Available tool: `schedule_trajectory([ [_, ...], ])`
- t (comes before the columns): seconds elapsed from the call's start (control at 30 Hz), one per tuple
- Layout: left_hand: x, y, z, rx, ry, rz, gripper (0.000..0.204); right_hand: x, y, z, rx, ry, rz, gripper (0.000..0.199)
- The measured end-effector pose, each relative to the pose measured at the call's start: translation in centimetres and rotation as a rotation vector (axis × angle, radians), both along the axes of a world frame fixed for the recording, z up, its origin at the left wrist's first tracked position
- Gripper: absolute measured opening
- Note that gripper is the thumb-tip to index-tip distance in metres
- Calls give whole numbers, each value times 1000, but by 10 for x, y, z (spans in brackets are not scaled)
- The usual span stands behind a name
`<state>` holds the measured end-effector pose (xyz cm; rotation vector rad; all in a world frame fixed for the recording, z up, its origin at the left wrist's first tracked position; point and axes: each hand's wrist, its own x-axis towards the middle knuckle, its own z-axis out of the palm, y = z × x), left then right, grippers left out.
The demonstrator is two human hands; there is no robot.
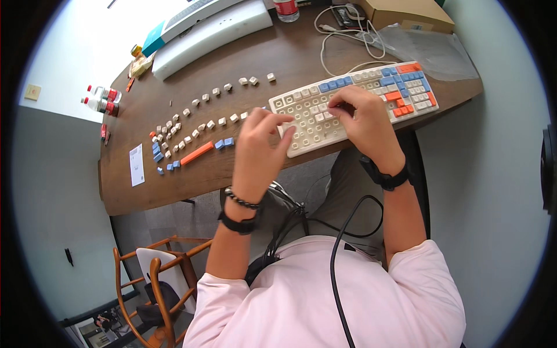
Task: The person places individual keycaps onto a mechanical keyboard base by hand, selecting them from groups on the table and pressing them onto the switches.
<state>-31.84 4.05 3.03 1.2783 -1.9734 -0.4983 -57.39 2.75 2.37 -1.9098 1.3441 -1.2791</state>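
Note:
A cream keyboard lies at a slant on the dark wooden desk. Keycaps in cream, blue and orange sit on its right part and top row, while much of its left and middle shows bare switches. Over the middle, my right hand is closed in a pinch; what its fingertips hold, if anything, is hidden. My left hand hovers by the keyboard's left end, thumb and forefinger apart, apparently holding nothing. Left of it, loose cream keycaps stand in rough rows, with a long orange keycap and several blue keycaps.
Behind are a white foam block, a coiled white cable, a cardboard box and a clear plastic bag. Bottles and a paper card lie at left. A wooden chair stands below the desk.

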Motion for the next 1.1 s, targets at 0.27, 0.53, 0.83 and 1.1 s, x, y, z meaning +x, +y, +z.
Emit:
schedule_trajectory([
  [0.27,-50,-11,-31,-50,48,-15,23,-1,-2,-5,-50,67,-9,7],
  [0.53,-58,-12,-53,-223,25,66,23,3,-5,-5,-57,146,10,6],
  [0.83,-52,-8,-59,-302,-4,111,30,18,0,-3,40,101,63,11],
  [1.1,-52,-13,-62,-277,102,80,31,19,2,-3,201,-5,-57,7],
])
